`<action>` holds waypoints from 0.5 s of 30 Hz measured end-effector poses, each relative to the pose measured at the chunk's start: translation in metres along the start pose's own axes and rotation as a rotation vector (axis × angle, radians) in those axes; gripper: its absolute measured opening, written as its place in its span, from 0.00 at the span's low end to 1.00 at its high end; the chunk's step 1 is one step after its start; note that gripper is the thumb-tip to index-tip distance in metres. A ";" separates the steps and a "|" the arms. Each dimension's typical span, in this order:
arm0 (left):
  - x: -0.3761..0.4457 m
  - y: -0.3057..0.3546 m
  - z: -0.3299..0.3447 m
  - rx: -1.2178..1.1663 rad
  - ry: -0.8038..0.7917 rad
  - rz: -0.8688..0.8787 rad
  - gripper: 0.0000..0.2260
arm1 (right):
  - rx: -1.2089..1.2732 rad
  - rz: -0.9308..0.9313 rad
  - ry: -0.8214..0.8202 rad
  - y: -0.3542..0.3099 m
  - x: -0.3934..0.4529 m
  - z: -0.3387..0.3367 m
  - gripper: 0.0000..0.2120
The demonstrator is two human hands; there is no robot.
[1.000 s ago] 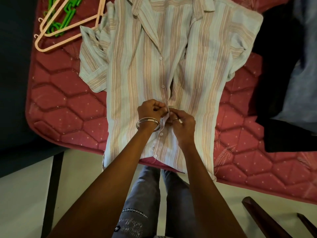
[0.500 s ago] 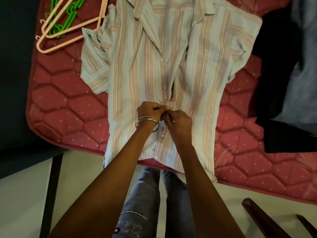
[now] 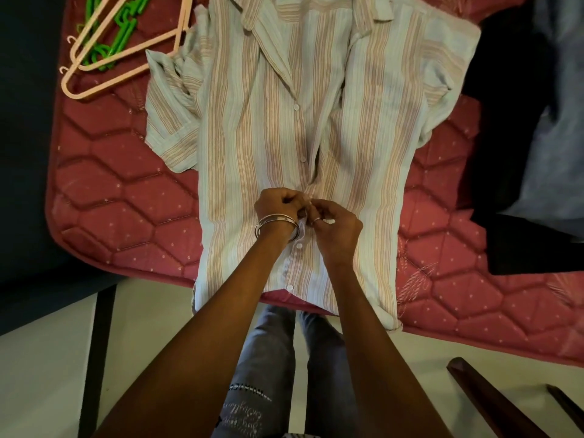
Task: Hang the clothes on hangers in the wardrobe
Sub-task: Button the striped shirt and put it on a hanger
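A striped short-sleeved shirt (image 3: 373, 128) in pale blue and pink lies flat, front up, on a red quilted mattress (image 3: 113, 210). My left hand (image 3: 279, 205), with bangles on the wrist, and my right hand (image 3: 336, 227), wearing a ring, meet at the button placket in the lower middle of the shirt. Both pinch the placket fabric around a button there. The buttons below my hands are fastened; those above are undone and the placket gapes. Peach hangers (image 3: 126, 55) and green hangers (image 3: 121, 23) lie at the mattress's top left corner.
A dark garment (image 3: 512, 147) and a grey-blue one (image 3: 556, 121) lie on the mattress to the right of the shirt. Pale floor shows below the mattress edge, with my jeans-clad legs (image 3: 268, 358). Dark wooden pieces (image 3: 493, 403) stand at the lower right.
Both hands have kept working at the same spot on the placket, shifting only slightly up. The shirt has not moved.
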State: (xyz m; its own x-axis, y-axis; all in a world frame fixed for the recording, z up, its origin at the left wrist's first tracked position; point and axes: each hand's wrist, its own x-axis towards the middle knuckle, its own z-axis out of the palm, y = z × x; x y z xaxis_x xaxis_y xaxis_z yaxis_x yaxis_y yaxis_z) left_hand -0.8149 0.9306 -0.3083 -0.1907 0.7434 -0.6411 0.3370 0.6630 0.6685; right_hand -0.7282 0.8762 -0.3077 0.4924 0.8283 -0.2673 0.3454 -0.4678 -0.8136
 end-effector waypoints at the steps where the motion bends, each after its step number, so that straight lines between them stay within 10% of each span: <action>1: 0.000 0.000 0.001 0.022 -0.005 0.013 0.03 | 0.006 0.007 0.003 0.000 0.000 0.000 0.07; 15: -0.003 0.006 0.001 0.029 0.014 -0.074 0.11 | 0.163 0.178 -0.149 0.003 0.013 -0.003 0.04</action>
State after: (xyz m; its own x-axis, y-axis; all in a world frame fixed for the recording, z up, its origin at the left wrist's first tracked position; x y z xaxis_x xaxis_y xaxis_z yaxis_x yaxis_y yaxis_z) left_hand -0.8118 0.9323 -0.3031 -0.2289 0.6938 -0.6829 0.3483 0.7134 0.6081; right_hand -0.7183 0.8846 -0.3119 0.4070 0.7796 -0.4760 0.1250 -0.5638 -0.8164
